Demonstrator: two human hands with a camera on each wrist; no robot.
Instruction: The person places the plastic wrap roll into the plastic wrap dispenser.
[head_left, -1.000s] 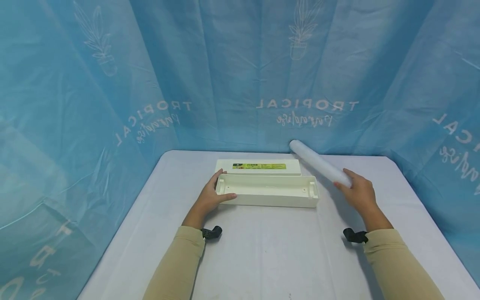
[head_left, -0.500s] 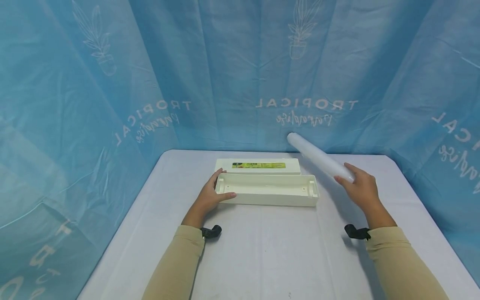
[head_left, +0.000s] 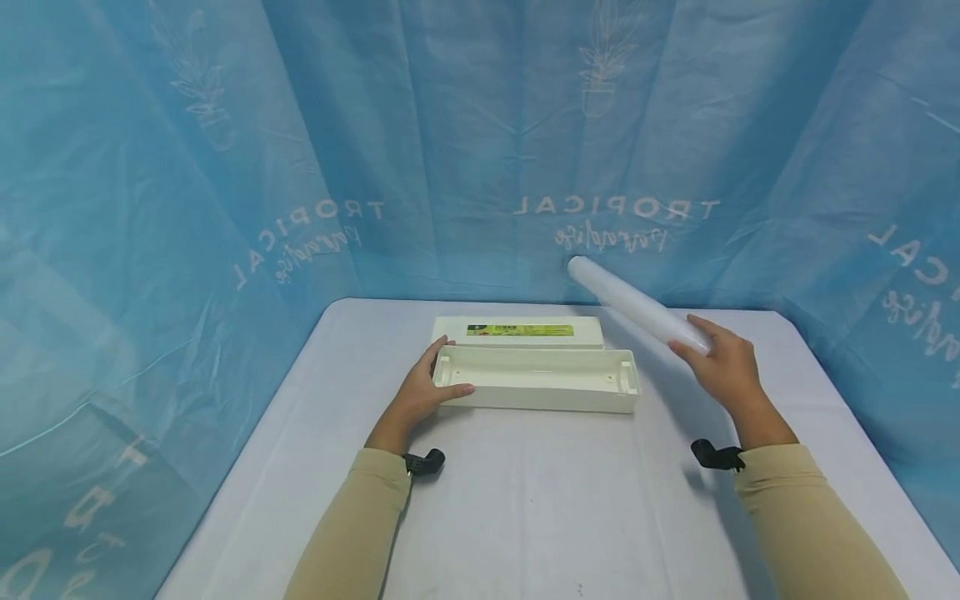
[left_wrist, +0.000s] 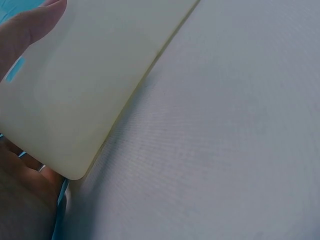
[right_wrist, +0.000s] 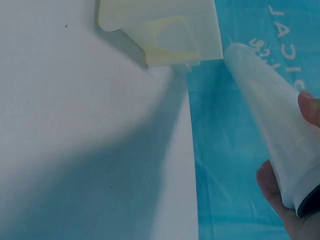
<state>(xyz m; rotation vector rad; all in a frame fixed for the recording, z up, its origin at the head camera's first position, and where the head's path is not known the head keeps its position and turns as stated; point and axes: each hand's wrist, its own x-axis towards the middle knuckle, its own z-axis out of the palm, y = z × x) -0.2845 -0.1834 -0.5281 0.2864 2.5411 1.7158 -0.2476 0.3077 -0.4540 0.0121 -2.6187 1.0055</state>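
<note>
A white open-topped plastic box (head_left: 536, 398) lies lengthwise on the table, its trough bare inside. My left hand (head_left: 417, 395) grips its left end, thumb on the front wall and fingers round behind; the thumb (left_wrist: 25, 35) also shows on the wall in the left wrist view. A roll of clear plastic wrap (head_left: 637, 308) is held at its near end by my right hand (head_left: 723, 362). It slants up to the left, raised off the table. In the right wrist view, thumb and fingers lie on opposite sides of the wrap roll (right_wrist: 270, 110).
Directly behind the box lies its white lid (head_left: 450, 333) with a green-and-yellow label (head_left: 520, 330). A white cloth covers the table (head_left: 570, 500). Blue printed curtains (head_left: 480, 167) hang around the back and sides.
My right hand has risen slightly with the wrap roll, and the roll's far end has moved up and a little left. My left hand and the box have stayed in place.
</note>
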